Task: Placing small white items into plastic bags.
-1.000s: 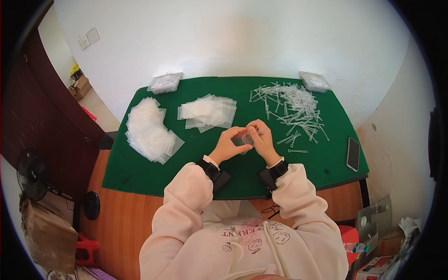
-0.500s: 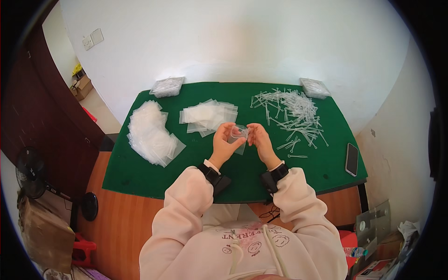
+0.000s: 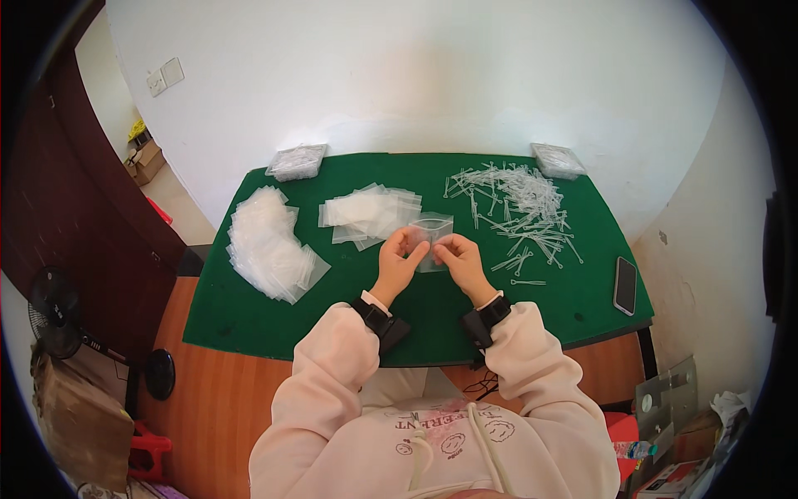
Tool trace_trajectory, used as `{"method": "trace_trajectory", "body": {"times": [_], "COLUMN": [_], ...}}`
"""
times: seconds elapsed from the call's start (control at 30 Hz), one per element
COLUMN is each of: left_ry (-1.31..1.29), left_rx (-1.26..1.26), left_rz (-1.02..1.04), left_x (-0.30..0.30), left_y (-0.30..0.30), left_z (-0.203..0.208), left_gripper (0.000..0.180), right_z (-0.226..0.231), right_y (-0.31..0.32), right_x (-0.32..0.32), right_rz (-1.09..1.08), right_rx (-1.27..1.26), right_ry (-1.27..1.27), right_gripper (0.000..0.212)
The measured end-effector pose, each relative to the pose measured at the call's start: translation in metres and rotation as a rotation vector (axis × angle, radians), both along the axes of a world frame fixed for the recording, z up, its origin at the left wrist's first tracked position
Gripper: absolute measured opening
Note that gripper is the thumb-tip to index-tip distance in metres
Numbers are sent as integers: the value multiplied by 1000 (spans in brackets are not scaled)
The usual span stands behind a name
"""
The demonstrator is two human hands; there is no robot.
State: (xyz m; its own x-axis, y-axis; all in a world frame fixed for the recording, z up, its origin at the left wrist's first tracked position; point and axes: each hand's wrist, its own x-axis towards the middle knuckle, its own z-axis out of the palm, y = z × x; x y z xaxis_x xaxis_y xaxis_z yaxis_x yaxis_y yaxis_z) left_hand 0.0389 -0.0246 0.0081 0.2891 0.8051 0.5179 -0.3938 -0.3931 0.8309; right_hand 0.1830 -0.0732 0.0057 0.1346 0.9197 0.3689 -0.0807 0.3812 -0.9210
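As left hand (image 3: 398,260) and right hand (image 3: 464,260) stand: both pinching one bag (image 3: 436,223) over the worktop (image 3: 349,281)
Contents: cannot tell
Sticks (image 3: 536,198): many loose, right
Bags: left pile (image 3: 270,245), middle pile (image 3: 370,209); fill unclear

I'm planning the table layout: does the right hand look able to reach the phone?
Probably yes: the phone lies uncovered on the green tabletop, with only low clear sticks between, though the right hand holds a bag.

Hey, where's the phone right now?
In the head view, the phone lies near the right edge of the green tabletop, to the right of the clear looped pieces and the right hand.
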Motion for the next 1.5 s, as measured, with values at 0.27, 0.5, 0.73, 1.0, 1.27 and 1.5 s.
{"method": "trace_trajectory", "body": {"times": [0.27, 0.5, 0.73, 1.0, 1.27, 1.5], "left_ry": [206, 129, 127, 228, 267, 169], "left_rx": [-68, -138, 10, -107, -329, -522], "left_rz": [-93, -102, -61, -117, -169, -264], "left_x": [-5, -6, -5, -4, -9, -12], "left_y": [5, 2, 1, 5, 9, 10], "left_z": [-6, -1, 0, -5, -3, -3], "left_gripper": [13, 13, 16, 19, 16, 18], "right_z": [4, -1, 2, -3, -4, -3], "right_y": [-3, -4, -3, 0, 2, 2], "right_x": [2, 4, 0, 5, 9, 7], "right_rz": [-34, 195, 20, -73, 50, 87], "right_rx": [-84, -142, -36, -18, -212, -185], "right_ry": [91, 41, 37, 31, -20, 55], "right_gripper": [10, 14, 13, 9, 7, 7]}}
